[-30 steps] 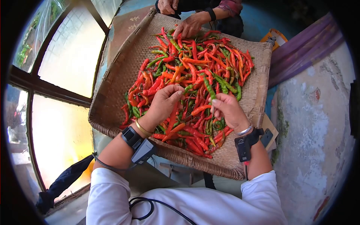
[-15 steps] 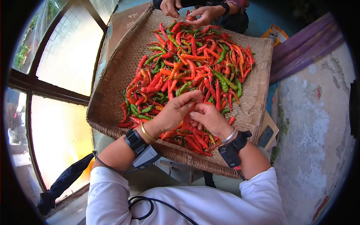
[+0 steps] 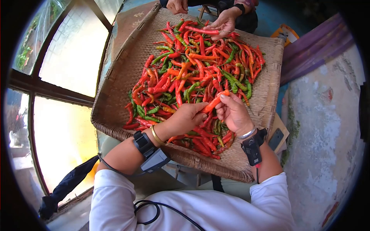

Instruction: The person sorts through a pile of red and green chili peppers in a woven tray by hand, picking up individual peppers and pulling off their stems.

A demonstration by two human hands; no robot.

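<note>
An orange-red chili pepper (image 3: 214, 102) is held between my two hands, above a pile of red, orange and green chili peppers (image 3: 196, 57). My left hand (image 3: 187, 118) is closed, its thumb and fingers at the pepper's lower left end. The right hand (image 3: 236, 116) pinches the upper right end between thumb and curled fingers. All the loose peppers lie in a wide, shallow woven basket (image 3: 266, 92) in front of me.
Across the basket, another person's hand (image 3: 223, 24) holds a long red chili pepper (image 3: 202, 30); their other hand (image 3: 177, 5) is beside it. A window (image 3: 65, 50) stands on the left. A phone (image 3: 275, 138) lies right of the basket, by a pale wall (image 3: 320, 127).
My hands have moved apart, the right one shifting right, and the orange-red pepper between them now shows clearly. The other person's hand has reached further over the basket with a red pepper.
</note>
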